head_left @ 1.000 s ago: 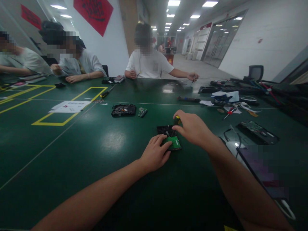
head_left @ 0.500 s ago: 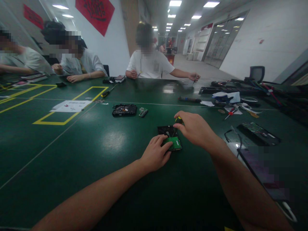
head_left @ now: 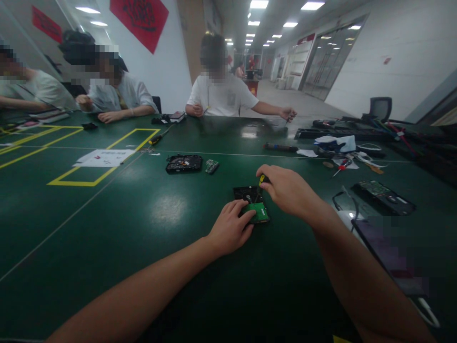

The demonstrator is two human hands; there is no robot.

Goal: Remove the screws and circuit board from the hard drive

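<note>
A hard drive (head_left: 243, 193) lies on the green table in front of me, its green circuit board (head_left: 260, 212) facing up at the near end. My left hand (head_left: 230, 227) holds the drive down, fingers over the board and thumb along its near edge. Above the right side of the drive, my right hand (head_left: 290, 193) is closed round the yellow and black handle of a screwdriver (head_left: 263, 179). The shaft points steeply down to the drive by the board's far edge; the exact spot of the tip is too small to make out.
Beyond my left hand lie an opened drive (head_left: 183, 163) and a small circuit board (head_left: 212, 166). To the right are another drive (head_left: 383, 197), a cable (head_left: 348, 202) and a red-handled screwdriver (head_left: 344, 165). Farther off are a paper sheet (head_left: 105, 157) and co-workers (head_left: 224, 93) across the table.
My right hand has turned slightly on the screwdriver, and more of its yellow handle shows. The left hand and the hard drive have stayed in place.
</note>
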